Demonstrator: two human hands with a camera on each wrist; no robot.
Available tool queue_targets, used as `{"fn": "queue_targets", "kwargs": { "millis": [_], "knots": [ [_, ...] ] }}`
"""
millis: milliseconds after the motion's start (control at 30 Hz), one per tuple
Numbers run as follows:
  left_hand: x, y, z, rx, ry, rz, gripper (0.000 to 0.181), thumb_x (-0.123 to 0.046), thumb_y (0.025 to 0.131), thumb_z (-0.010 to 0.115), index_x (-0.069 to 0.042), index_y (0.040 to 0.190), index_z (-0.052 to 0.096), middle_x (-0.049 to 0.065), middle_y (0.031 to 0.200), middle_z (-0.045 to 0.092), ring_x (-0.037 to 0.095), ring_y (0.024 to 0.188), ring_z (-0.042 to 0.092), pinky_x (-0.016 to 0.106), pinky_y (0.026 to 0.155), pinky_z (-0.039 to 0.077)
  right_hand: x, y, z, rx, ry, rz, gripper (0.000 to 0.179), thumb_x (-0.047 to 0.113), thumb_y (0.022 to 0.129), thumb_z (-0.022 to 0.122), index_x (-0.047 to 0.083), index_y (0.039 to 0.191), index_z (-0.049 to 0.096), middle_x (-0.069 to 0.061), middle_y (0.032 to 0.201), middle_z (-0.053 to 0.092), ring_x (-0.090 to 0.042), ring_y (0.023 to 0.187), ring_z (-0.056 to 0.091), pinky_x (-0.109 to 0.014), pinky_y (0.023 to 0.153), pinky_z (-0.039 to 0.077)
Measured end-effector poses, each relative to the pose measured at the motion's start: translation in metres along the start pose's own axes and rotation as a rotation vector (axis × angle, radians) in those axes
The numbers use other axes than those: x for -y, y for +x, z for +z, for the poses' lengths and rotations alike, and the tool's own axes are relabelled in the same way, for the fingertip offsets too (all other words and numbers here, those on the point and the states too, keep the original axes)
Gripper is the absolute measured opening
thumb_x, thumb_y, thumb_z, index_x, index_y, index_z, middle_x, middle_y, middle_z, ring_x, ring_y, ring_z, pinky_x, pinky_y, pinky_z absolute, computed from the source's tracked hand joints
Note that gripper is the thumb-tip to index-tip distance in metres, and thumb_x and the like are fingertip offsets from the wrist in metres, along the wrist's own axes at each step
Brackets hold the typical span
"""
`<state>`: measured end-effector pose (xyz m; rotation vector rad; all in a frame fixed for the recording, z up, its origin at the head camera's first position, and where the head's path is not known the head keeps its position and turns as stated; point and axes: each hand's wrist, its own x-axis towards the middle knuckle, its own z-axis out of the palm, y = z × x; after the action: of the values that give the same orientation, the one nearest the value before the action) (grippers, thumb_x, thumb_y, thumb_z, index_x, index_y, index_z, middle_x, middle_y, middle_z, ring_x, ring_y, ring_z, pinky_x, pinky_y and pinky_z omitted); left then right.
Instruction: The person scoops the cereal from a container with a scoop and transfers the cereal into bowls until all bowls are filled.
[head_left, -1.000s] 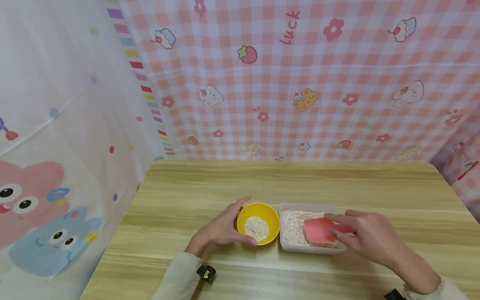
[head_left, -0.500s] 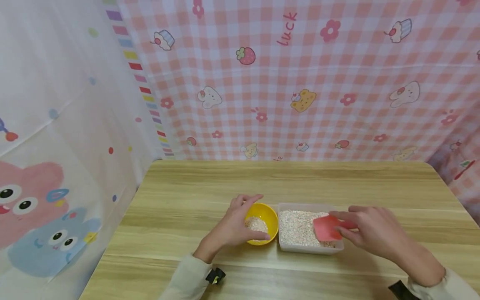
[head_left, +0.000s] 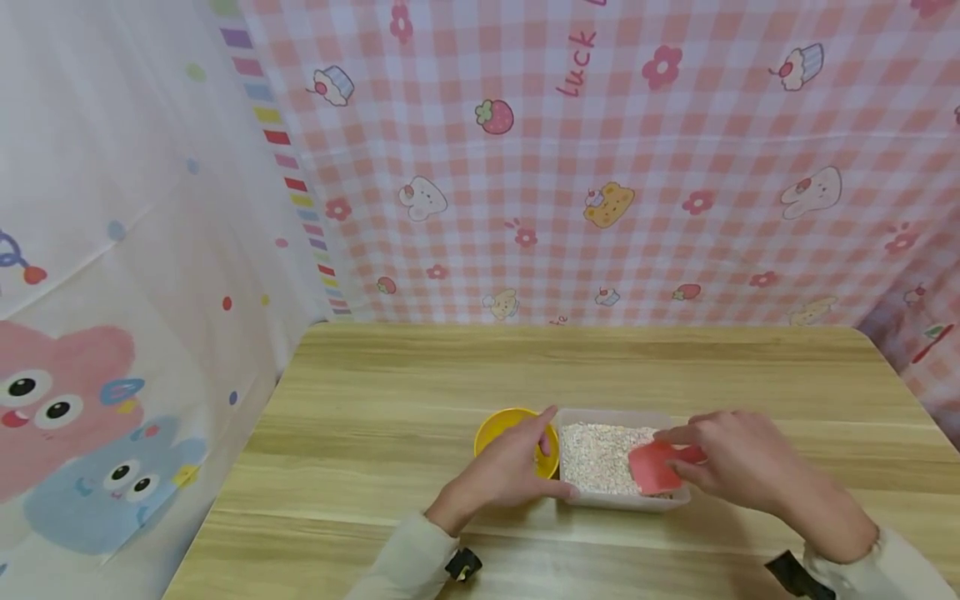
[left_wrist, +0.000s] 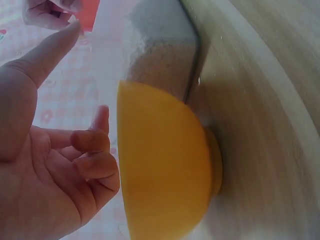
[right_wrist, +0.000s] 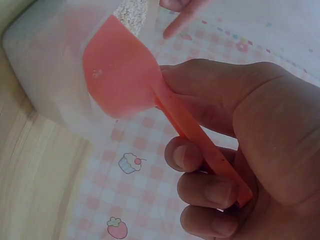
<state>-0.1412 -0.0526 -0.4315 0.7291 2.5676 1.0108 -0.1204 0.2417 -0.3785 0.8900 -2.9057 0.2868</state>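
Observation:
My right hand grips the handle of a red-pink scoop, fingers curled round it in the right wrist view. The scoop's head is at the right end of a translucent plastic box filled with pale oat-like flakes. Over the yellow bowl hovers my left hand, its thumb pointing toward the box's near left corner and its other fingers loosely bent. Seen from the left wrist, the bowl stands upright beside the box, and that hand holds nothing. Most of the bowl's inside is hidden behind the hand in the head view.
Bowl and box stand side by side on a wood-grain table. A pink checked cloth hangs behind the table's far edge. To the left hangs a white cloth with cartoon prints.
My left hand has left the bowl's left side and moved right across it toward the box. The scoop has shifted slightly right within the box, still held in my right hand.

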Motion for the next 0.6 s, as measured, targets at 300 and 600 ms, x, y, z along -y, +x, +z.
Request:
{"fn": "queue_targets", "kwargs": {
  "millis": [300,600],
  "knots": [
    [-0.004,0.004,0.008,-0.007,0.016,-0.078,0.11,-0.046,0.075,0.085,-0.006,0.157,0.024,-0.006,0.077,0.055,0.005,0.059,0.04,0.018,0.064,0.039,-0.003,0.0,0.007,0.096,0.142,0.051,0.025,0.025,0.082,0.079,0.019,0.106,0.078,0.009,0.082,0.072,0.003,0.056,0.045,-0.022,0.05,0.035],
    [-0.006,0.009,0.012,0.01,0.016,-0.107,0.115,-0.048,0.073,0.086,-0.008,0.158,0.02,-0.009,0.079,0.056,0.006,0.061,0.044,0.019,0.062,0.04,-0.004,-0.002,0.022,0.051,0.218,0.079,0.026,0.024,0.083,0.079,0.017,0.108,0.077,0.009,0.084,0.073,0.002,0.066,0.057,-0.024,0.059,0.045]
  ]
}}
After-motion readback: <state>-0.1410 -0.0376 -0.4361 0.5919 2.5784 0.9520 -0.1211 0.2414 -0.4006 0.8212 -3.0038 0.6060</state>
